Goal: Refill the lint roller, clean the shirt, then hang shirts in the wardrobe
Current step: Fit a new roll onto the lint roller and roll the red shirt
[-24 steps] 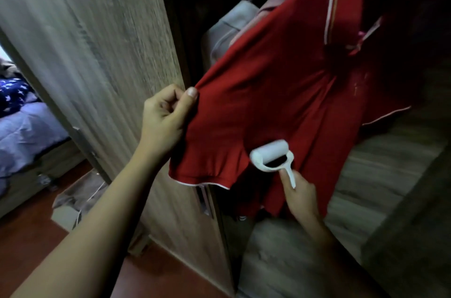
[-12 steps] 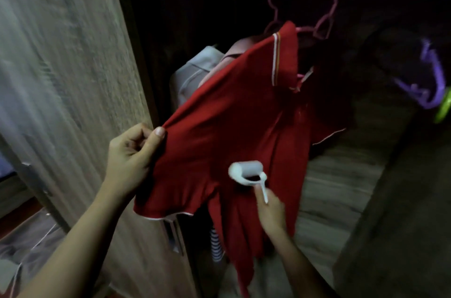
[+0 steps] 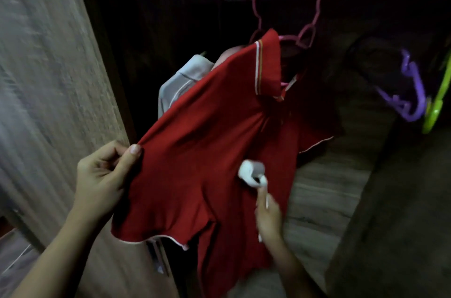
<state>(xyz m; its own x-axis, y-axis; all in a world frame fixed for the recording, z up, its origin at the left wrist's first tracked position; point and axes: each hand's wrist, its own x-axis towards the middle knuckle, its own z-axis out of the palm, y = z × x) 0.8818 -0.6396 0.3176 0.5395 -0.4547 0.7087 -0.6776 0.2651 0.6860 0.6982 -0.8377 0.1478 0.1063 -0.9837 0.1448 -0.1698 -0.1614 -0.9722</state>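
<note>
Left hand [image 3: 102, 175] pinching red polo shirt [image 3: 207, 139] taut, right hand [image 3: 268, 219] gripping white lint roller [image 3: 252, 172]. Rolled slightly higher up the front; still mid-clean.

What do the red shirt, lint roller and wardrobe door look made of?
Red shirt: soft matte knit fabric, judging by its drape and folds. Lint roller: smooth white plastic frame; roll probably paper, blurred. Wardrobe door: matte board with printed-looking wood grain, likely laminate.
</note>
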